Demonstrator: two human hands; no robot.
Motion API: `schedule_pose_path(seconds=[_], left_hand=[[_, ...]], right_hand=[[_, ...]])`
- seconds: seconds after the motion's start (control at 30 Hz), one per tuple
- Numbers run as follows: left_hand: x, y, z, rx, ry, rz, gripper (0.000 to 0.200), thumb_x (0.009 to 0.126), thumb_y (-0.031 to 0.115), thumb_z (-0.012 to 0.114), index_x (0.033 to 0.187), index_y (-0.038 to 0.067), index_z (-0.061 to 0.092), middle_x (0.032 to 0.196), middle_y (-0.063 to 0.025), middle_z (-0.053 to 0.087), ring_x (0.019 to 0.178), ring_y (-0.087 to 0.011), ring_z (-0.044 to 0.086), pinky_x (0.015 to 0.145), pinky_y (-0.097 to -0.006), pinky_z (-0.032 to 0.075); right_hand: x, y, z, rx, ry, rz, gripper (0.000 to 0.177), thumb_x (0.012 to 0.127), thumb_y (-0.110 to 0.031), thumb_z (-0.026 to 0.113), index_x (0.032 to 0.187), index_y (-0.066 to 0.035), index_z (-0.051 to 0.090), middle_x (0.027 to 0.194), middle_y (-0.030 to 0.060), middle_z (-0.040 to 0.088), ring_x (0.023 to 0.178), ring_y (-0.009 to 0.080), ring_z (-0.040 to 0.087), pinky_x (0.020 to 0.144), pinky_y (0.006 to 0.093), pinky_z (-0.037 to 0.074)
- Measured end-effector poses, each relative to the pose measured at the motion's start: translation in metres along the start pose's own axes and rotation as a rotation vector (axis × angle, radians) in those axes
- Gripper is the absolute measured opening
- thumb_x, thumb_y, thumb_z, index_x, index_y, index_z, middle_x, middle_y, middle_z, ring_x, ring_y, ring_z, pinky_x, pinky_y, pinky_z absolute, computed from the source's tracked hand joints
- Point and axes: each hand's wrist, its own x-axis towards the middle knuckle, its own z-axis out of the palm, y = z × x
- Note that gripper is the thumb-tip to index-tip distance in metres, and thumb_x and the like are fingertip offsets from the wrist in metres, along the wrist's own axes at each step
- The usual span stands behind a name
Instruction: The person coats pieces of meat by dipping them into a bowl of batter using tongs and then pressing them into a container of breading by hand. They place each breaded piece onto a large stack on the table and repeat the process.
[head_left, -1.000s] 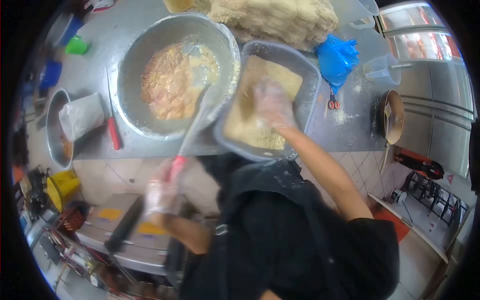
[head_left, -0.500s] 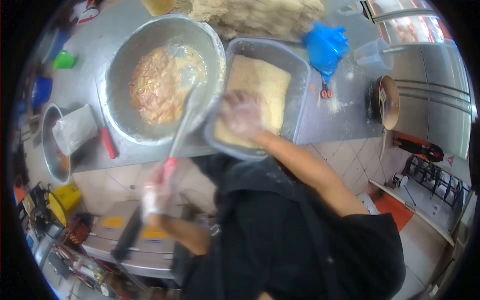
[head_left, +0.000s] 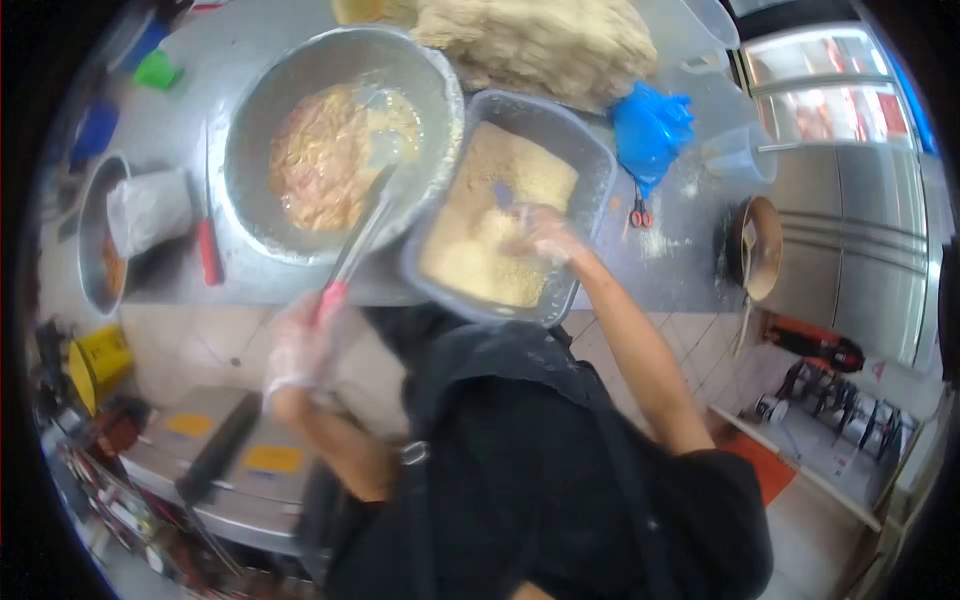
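Stainless-steel desk in a tiled kitchen, floured in places, seen from above. A large metal bowl holding a wet orange-yellow mixture stands touching a grey tray filled with crumbs. Beyond the tray lie a heap of pale breaded material, a crumpled blue bag and scissors. Change noted: over the last second the right hand has travelled across the crumbs, from the middle of the tray to its near-left part, and is now at the right of centre. The left hand has kept its grip on the tongs, whose tips stay inside the bowl. Judgement: the crumb bed is being worked by hand while the tongs wait in the mixture. Left fingers are wrapped and pressed together round the red handle, off the near edge of the desk. Right fingers curl downward onto the crumb surface, in contact with it. Motion blur prevents telling whether they pinch a piece or merely press. The crumbs lie directly beneath and around those fingers.
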Motion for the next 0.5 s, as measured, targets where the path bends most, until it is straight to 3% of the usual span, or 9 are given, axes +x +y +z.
schedule_pose_path(seconds=[0.03, 0.07, 0.1, 0.17, 0.23, 0.3, 0.4, 0.5], left_hand=[[-0.003, 0.008, -0.002, -0.021, 0.015, -0.023, 0.044, 0.097, 0.044, 0.059, 0.112, 0.004, 0.068, 0.068, -0.0065, 0.057, 0.063, -0.0141, 0.053, 0.061, -0.0332, 0.044], [-0.007, 0.016, -0.003, 0.054, 0.038, -0.016, 0.044, 0.096, 0.044, 0.060, 0.110, 0.003, 0.067, 0.069, -0.0088, 0.057, 0.064, -0.0161, 0.053, 0.063, -0.0350, 0.045], [-0.008, 0.020, -0.004, 0.134, 0.056, -0.004, 0.044, 0.096, 0.043, 0.060, 0.109, 0.002, 0.067, 0.069, -0.0110, 0.056, 0.066, -0.0181, 0.054, 0.065, -0.0368, 0.045], [-0.007, 0.015, -0.002, 0.108, 0.071, 0.020, 0.044, 0.097, 0.042, 0.059, 0.107, 0.001, 0.066, 0.070, -0.0145, 0.054, 0.068, -0.0204, 0.053, 0.067, -0.0390, 0.045], [-0.005, 0.009, -0.001, 0.039, 0.033, 0.079, 0.043, 0.097, 0.042, 0.059, 0.108, 0.001, 0.066, 0.071, -0.0144, 0.055, 0.067, -0.0202, 0.050, 0.068, -0.0384, 0.045], [-0.007, 0.010, -0.001, 0.036, 0.051, 0.074, 0.043, 0.097, 0.042, 0.059, 0.108, 0.001, 0.066, 0.071, -0.0137, 0.055, 0.067, -0.0198, 0.049, 0.067, -0.0378, 0.045], [-0.008, 0.010, 0.001, 0.033, 0.074, 0.080, 0.043, 0.097, 0.042, 0.058, 0.109, 0.001, 0.066, 0.070, -0.0123, 0.054, 0.066, -0.0191, 0.047, 0.066, -0.0370, 0.045], [-0.009, 0.009, 0.001, 0.030, 0.062, 0.103, 0.044, 0.098, 0.042, 0.058, 0.108, 0.001, 0.066, 0.069, -0.0114, 0.054, 0.065, -0.0186, 0.047, 0.065, -0.0367, 0.044]], right_hand=[[-0.003, -0.003, -0.002, 0.238, 0.094, -0.003, 0.076, 0.073, -0.040, 0.084, 0.130, 0.002, 0.059, 0.125, 0.0187, 0.065, 0.110, 0.0286, 0.064, 0.095, 0.0375, 0.050], [0.001, 0.006, -0.001, 0.215, 0.192, -0.052, 0.068, 0.070, -0.029, 0.087, 0.125, 0.002, 0.062, 0.118, 0.0146, 0.068, 0.099, 0.0241, 0.066, 0.086, 0.0339, 0.053], [-0.002, 0.006, -0.005, 0.203, 0.174, -0.066, 0.068, 0.070, -0.029, 0.087, 0.125, 0.002, 0.062, 0.118, 0.0146, 0.068, 0.099, 0.0241, 0.066, 0.086, 0.0339, 0.053], [-0.014, 0.004, -0.010, 0.075, 0.469, -0.238, 0.060, 0.075, -0.037, 0.082, 0.118, 0.001, 0.065, 0.114, 0.0175, 0.069, 0.100, 0.0325, 0.068, 0.090, 0.0378, 0.052], [-0.035, -0.027, -0.020, -0.061, 0.506, -0.175, 0.051, 0.075, -0.032, 0.082, 0.113, -0.002, 0.068, 0.112, 0.0182, 0.070, 0.100, 0.0320, 0.068, 0.089, 0.0374, 0.053], [-0.042, -0.033, -0.017, 0.057, 0.746, -0.472, 0.048, 0.076, -0.031, 0.079, 0.114, -0.005, 0.068, 0.107, 0.0186, 0.071, 0.100, 0.0332, 0.068, 0.088, 0.0368, 0.053], [-0.052, -0.068, -0.011, -0.055, 0.593, -0.372, 0.047, 0.081, -0.032, 0.074, 0.120, -0.008, 0.065, 0.105, 0.0176, 0.071, 0.099, 0.0327, 0.068, 0.087, 0.0367, 0.053], [-0.056, -0.062, 0.013, -0.183, 0.543, -0.263, 0.045, 0.087, -0.038, 0.067, 0.118, -0.005, 0.066, 0.103, 0.0188, 0.070, 0.096, 0.0326, 0.068, 0.084, 0.0370, 0.054]])
